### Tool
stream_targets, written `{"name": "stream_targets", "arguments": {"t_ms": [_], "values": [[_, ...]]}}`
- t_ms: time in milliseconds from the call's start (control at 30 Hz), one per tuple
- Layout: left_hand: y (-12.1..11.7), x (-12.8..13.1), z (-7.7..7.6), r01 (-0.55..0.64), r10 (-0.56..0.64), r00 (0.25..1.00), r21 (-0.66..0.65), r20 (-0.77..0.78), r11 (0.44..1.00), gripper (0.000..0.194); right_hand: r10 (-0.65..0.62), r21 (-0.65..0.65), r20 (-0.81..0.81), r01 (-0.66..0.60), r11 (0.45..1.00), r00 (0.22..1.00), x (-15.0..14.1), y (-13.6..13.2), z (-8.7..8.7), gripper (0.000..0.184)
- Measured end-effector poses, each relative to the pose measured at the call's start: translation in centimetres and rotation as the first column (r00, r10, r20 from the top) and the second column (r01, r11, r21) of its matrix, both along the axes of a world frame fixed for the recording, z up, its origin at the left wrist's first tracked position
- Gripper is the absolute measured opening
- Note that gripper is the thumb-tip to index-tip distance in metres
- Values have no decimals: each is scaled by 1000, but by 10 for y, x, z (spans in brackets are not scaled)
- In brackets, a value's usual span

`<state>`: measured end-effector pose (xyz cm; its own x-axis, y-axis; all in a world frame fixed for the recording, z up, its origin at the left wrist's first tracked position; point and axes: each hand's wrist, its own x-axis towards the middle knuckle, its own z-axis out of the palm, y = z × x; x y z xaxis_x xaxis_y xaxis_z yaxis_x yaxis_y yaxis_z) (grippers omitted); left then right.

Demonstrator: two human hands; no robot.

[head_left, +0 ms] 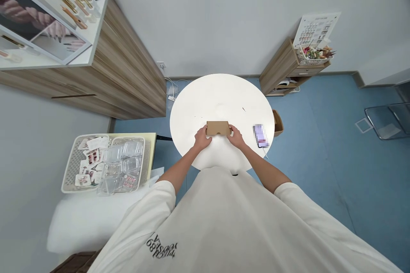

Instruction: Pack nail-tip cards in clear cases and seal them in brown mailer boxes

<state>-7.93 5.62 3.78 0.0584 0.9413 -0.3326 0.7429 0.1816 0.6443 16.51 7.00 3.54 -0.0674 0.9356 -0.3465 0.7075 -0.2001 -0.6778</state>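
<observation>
A small brown cardboard box (pixel 218 128) is on the round white table (pixel 221 94), near its middle, with its lid side up. My left hand (pixel 202 138) grips the box's left end, thumb toward the front. At the opposite end my right hand (pixel 236 137) holds the box's right side in the same way. The undersides of the fingers are hidden behind the box. A phone with a blurred-out screen (pixel 261 135) lies on the table to the right of my right hand, a white cable running from it.
Left of the table stand white baskets (pixel 68 168) with clear plastic cases (pixel 123 164) and printed cards. A tall wooden cabinet (pixel 128 64) rises at back left. A small wooden cabinet (pixel 278 66) is at back right, a brown bin (pixel 278 123) beside the table. A metal-framed chair (pixel 373 123) stands far right.
</observation>
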Motion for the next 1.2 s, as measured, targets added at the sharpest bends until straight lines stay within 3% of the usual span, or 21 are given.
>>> {"name": "stream_targets", "arguments": {"t_ms": [233, 467, 700, 1067, 1200], "values": [[14, 4, -4, -213, 199, 967, 74, 158, 974, 45, -94, 77, -44, 97, 992, 995, -4, 13, -2, 50], [23, 7, -18, -265, 263, 964, 147, 37, 953, 21, -114, 137, 5, 112, 984, 993, -8, 17, -9, 41], [25, 7, -20, -236, 217, 963, 111, 161, 965, 26, -56, 171, 81, 42, 984, 995, -11, 19, -6, 43], [23, 2, -24, -137, 110, 985, 210, 134, 968, 33, 70, 222, 261, -130, 966, 963, -14, 19, 2, 46], [17, -2, -21, -34, 21, 998, 259, 52, 965, 41, 109, 203, 286, -172, 964, 952, -12, 17, 3, 48]]}}
